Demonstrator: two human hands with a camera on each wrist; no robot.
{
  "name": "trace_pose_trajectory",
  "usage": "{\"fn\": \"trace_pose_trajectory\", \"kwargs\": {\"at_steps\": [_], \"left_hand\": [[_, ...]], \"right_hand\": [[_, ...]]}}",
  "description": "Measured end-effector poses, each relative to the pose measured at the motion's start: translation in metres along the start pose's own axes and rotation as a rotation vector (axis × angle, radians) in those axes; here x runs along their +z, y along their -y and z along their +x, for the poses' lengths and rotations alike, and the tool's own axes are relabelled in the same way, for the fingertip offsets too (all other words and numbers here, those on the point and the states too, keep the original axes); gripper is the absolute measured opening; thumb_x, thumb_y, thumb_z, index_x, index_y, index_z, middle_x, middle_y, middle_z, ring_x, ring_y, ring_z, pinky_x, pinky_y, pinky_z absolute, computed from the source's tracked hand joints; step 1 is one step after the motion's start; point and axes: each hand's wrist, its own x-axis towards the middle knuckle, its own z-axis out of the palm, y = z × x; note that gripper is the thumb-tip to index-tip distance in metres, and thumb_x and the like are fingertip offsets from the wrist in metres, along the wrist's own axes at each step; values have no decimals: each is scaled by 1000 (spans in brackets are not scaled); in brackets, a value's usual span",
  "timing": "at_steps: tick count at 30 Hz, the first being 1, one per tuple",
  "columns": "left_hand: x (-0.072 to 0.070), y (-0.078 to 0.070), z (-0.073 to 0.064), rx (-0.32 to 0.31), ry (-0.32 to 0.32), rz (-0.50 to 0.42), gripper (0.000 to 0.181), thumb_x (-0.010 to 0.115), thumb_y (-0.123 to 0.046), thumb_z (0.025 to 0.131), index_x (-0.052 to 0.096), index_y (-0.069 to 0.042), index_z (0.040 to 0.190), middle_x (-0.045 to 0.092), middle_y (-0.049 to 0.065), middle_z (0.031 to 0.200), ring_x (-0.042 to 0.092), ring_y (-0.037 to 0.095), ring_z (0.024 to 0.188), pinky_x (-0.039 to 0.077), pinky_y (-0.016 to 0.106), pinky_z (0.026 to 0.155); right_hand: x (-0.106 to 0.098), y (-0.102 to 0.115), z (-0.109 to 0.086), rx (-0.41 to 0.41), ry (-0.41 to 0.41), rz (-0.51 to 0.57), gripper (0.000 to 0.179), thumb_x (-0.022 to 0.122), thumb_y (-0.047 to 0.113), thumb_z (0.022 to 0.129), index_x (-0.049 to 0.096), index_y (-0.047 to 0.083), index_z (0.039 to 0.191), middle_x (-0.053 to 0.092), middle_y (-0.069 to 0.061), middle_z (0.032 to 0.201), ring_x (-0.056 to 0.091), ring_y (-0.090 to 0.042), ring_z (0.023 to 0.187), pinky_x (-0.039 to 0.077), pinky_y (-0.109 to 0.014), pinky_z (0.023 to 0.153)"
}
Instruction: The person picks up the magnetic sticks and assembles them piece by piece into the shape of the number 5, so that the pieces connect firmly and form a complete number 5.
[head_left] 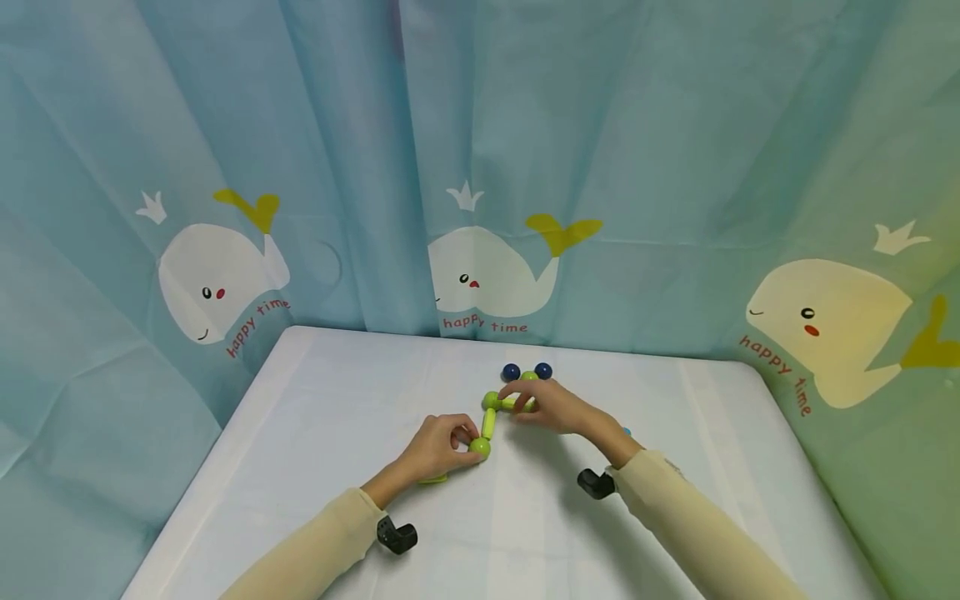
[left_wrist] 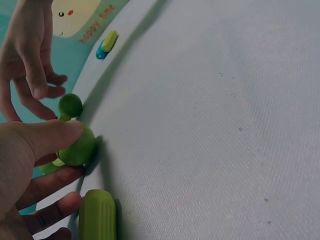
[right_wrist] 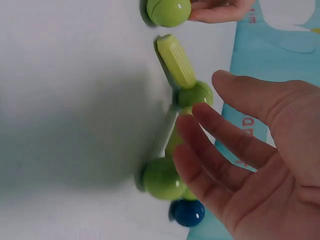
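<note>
My left hand [head_left: 437, 446] pinches a light-green ball [head_left: 480, 449] between thumb and fingers. A narrow gap separates this ball from a yellow-green ribbed rod [right_wrist: 176, 61] in the right wrist view. That rod's other end meets a second green ball [head_left: 492, 401], from which another yellow-green rod [head_left: 507, 404] runs right. Over this second rod hovers my right hand [head_left: 553, 407], its thumb apart from its loosely bent fingers. A third green ball [right_wrist: 164, 179] sits at the rod's far end, beside a dark-blue ball [right_wrist: 189, 213].
Two dark-blue balls, left [head_left: 511, 372] and right [head_left: 543, 371], flank a green ball [head_left: 529, 377] at the back. A loose yellow-green rod [left_wrist: 97, 216] lies by my left fingers. Farther off are a yellow-green piece [left_wrist: 110, 41] and a blue piece [left_wrist: 101, 53]. A curtain [head_left: 637, 167] hangs behind the white table [head_left: 360, 375].
</note>
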Motion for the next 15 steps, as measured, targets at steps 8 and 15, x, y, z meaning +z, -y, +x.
{"fn": "trace_pose_trajectory", "kwargs": {"at_steps": [8,15], "left_hand": [[1,0,-1,3,-18,-4,20,88,-21,82,73,-17,94,76,-7,85,51,3,63,41,23,62],[3,2,-1,1,-34,-7,19,89,-22,82,73,-18,91,75,-10,83,51,5,63,41,24,61]], "right_hand": [[12,1,20,39,168,119,38,65,-9,95,61,-4,133,67,-26,123,71,-26,88,53,-25,64],[21,2,33,40,185,38,33,65,-9,93,68,-1,125,70,-19,113,60,-14,72,48,-23,63]]}}
